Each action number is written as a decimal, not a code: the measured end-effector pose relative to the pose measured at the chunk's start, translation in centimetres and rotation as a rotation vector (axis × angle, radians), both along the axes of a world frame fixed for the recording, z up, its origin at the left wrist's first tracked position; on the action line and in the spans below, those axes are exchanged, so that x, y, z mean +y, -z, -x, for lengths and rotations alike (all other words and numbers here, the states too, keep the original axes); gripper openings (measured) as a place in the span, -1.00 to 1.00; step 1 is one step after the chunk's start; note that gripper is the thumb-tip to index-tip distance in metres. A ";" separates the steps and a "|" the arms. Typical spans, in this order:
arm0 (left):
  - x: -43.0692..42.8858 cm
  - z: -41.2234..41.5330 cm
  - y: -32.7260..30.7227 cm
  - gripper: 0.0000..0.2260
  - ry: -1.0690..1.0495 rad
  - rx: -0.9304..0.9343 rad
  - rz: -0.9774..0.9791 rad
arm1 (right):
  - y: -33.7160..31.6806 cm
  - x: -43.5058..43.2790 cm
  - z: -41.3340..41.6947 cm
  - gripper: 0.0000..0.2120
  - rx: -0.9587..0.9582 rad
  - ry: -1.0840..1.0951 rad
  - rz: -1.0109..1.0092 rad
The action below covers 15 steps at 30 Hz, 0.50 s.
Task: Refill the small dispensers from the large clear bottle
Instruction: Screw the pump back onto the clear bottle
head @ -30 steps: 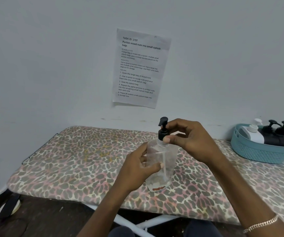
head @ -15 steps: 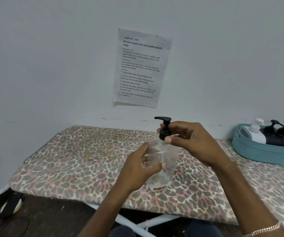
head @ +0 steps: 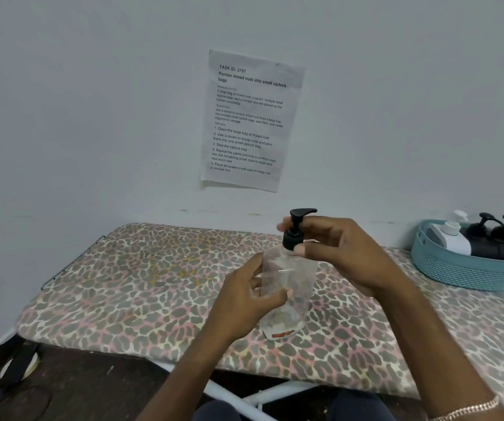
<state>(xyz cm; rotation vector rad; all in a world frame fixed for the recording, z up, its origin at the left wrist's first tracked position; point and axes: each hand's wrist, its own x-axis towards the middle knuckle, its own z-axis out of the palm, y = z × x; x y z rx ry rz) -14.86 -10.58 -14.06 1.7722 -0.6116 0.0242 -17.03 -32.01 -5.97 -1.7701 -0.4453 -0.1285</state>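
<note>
The left hand (head: 244,302) wraps around the clear plastic pump bottle (head: 297,281), which stands near the front edge of the leopard-print ironing board (head: 123,284). The right hand (head: 344,259) pinches its black pump collar (head: 293,238). At the board's far right edge, a teal plastic basket (head: 469,273) holds a white dispenser (head: 454,243) and black pump dispensers (head: 499,247).

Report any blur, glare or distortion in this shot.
Head view: light is soft and even, no hard shadows; the wide lens bows the edge of the board; a fingertip of the right hand behind the pump is motion-smeared; the clear bottle in the left hand is faint against the pattern.
</note>
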 end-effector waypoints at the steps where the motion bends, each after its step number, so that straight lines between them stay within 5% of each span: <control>1: 0.0 0.0 0.0 -0.48 0.001 0.001 -0.001 | 0.0 0.0 0.0 -0.68 -0.017 0.023 -0.033; 4: 0.1 -0.1 0.0 -0.45 -0.015 -0.002 -0.009 | 0.8 1.6 -0.1 -0.72 -0.107 0.275 0.028; 7: 0.2 0.0 -0.1 -0.42 -0.038 -0.025 -0.032 | 2.1 3.4 -0.2 -0.54 -0.166 0.427 0.089; 15: 0.0 -0.2 0.4 -0.49 -0.002 -0.002 0.002 | 0.1 0.1 0.0 -0.66 -0.027 -0.030 -0.042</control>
